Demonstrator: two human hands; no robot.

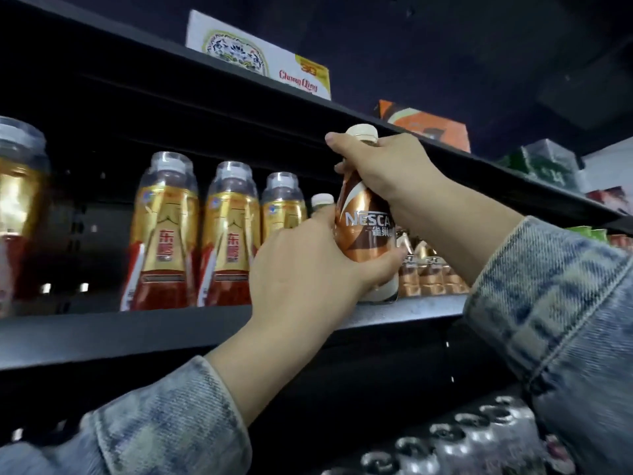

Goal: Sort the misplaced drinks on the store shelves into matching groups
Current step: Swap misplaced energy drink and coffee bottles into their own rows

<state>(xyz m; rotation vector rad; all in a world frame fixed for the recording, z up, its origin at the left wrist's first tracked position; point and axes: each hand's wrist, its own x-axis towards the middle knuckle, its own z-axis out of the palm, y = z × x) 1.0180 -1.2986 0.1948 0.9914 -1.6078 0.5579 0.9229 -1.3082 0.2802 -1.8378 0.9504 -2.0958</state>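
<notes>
Fingers (342, 140) around bottle (363, 234) at shelf edge (137, 334)

Single head-worn wide-angle view, tilted upward from below a dark grey metal shelf edge (102, 337), facing the shelving close up, black upper shelf (212, 97) slanting overhead

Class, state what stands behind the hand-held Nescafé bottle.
Behind the Nescafé bottle, matching copper bottles and one white-capped bottle show; the left hand and right hand cover the rest.
</notes>
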